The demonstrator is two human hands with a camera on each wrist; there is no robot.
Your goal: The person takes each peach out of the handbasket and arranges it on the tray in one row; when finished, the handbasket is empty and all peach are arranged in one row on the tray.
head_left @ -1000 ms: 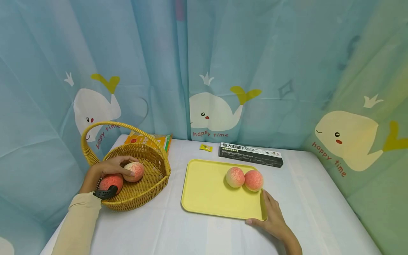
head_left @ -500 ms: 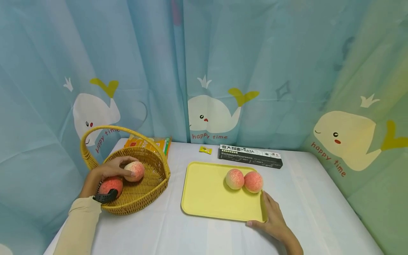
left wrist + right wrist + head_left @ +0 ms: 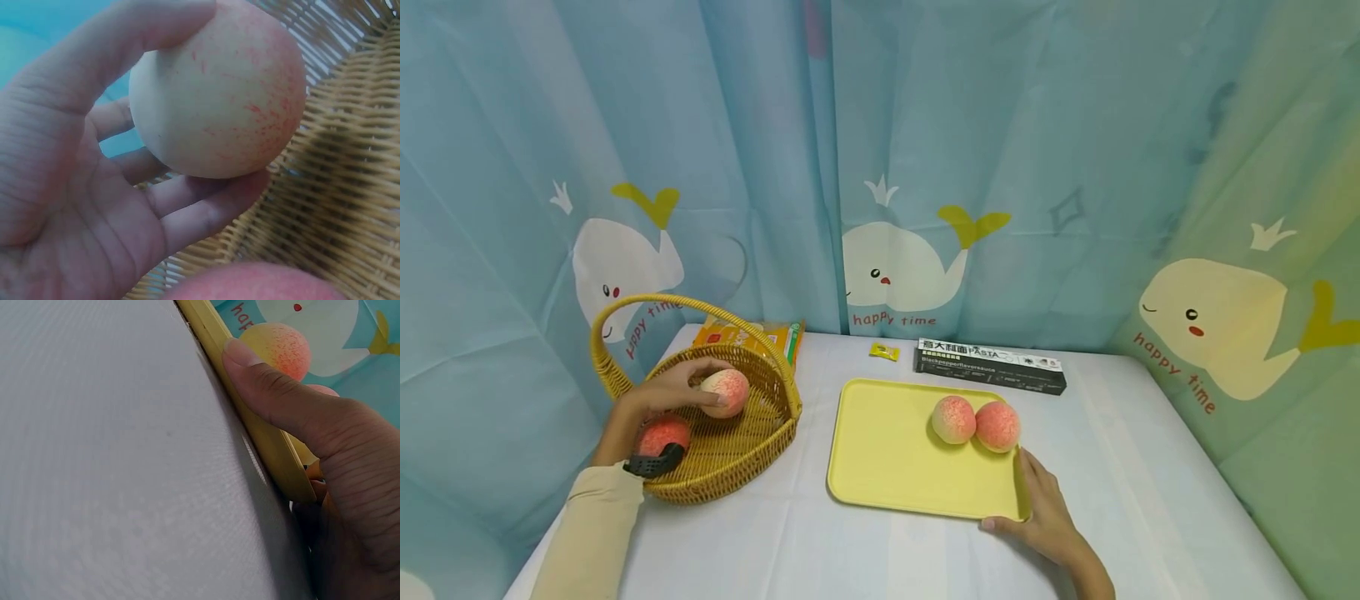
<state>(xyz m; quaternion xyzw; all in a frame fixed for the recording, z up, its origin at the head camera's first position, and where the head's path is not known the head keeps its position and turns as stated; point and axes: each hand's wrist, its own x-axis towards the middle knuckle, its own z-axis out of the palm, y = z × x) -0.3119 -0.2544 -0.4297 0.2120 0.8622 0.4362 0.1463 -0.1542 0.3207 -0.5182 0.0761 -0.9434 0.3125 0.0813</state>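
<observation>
My left hand holds a pale, pink-flecked peach between thumb and fingers, within the yellow wicker basket. Under the left wrist lies a redder peach, partly hidden by the arm and black wristband; its pink top shows at the bottom of the left wrist view. At the near right corner of the yellow tray, my right hand grips the rim, thumb on the front edge and fingers along the side. Two peaches, one paler and one pinker, sit side by side on the tray.
The basket's tall handle arches above the left hand. Behind it lies an orange packet. A small yellow wrapped piece and a black-and-white pasta box lie beyond the tray. Blue whale-print curtains close off the back.
The left hand has shifted slightly right and up with the peach in its grip. The right hand and the tray stay as they were.
</observation>
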